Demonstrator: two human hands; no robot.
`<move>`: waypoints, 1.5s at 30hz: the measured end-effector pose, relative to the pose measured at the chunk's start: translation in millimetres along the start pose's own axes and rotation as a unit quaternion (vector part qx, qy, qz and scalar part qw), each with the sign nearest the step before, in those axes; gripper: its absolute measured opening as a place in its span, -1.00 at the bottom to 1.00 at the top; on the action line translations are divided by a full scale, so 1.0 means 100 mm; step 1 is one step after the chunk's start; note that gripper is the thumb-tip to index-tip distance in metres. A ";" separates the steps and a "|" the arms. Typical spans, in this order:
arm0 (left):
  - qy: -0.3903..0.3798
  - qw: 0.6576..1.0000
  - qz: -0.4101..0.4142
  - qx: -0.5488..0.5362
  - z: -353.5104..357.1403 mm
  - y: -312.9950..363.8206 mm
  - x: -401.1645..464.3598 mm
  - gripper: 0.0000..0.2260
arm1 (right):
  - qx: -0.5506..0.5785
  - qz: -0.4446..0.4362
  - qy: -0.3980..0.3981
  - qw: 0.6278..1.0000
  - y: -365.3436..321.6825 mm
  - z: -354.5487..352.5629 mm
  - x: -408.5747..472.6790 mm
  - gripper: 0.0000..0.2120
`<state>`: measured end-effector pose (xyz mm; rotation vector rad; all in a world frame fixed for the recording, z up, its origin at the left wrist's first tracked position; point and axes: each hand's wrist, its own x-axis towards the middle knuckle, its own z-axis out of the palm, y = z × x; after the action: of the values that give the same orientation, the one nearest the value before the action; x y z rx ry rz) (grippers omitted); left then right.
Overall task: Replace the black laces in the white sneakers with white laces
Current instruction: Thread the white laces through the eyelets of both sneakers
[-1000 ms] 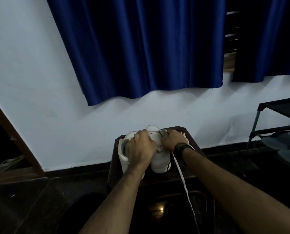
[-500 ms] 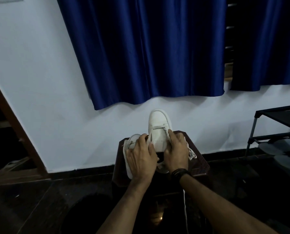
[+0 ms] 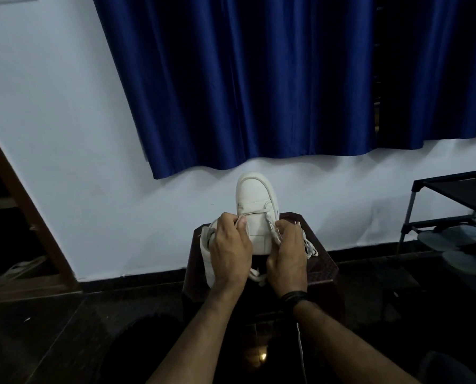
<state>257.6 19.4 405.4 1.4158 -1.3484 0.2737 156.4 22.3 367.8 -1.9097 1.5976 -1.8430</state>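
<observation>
Head view shows a white sneaker [image 3: 255, 206] propped toe-up and toe-away on a small dark stool [image 3: 324, 268], with the second sneaker [image 3: 206, 245] lying just beside it on the left, largely hidden under the left wrist. The left hand [image 3: 230, 253] pinches one end of the white lace [image 3: 270, 221] at the left edge of the eyelet row, and the right hand [image 3: 288, 257] pinches the other end at the right edge; a single bar of lace crosses the tongue between them, so the lacing looks to be at its first row near the toe. More loose lace lies bunched on the stool to the right of the right hand and below the shoe's heel. No black lace can be made out in this dim light. To do this step well, it seems best to draw both ends out level so the two tails match in length, keep the flat lace untwisted across the tongue, and steady the shoe with the heels of the palms, since it stands tilted and could tip off the stool. Then each tail should cross to the next eyelet on the opposite side, pulled snug without puckering the upper.
</observation>
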 end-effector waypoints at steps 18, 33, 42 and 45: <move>-0.075 0.996 -0.042 -0.018 0.02 0.04 -0.15 -0.81 | 0.000 0.025 0.003 1.000 -0.29 -0.12 0.46 -0.85; -0.022 0.994 -0.051 -0.094 0.02 0.01 -0.24 -0.87 | 0.005 -0.037 -0.050 0.998 -0.09 -0.08 0.49 -0.93; -0.029 0.998 0.054 0.015 0.10 0.11 -0.28 -0.66 | 0.013 0.003 -0.035 0.999 0.05 -0.19 0.43 -0.98; -0.042 0.997 0.057 0.023 0.14 0.16 -0.30 -0.63 | 0.035 0.025 -0.021 0.999 0.08 -0.26 0.40 -0.91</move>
<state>227.9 29.3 385.7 1.4033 -1.5025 0.3246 121.7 7.1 398.8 -1.8504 1.5328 -1.8018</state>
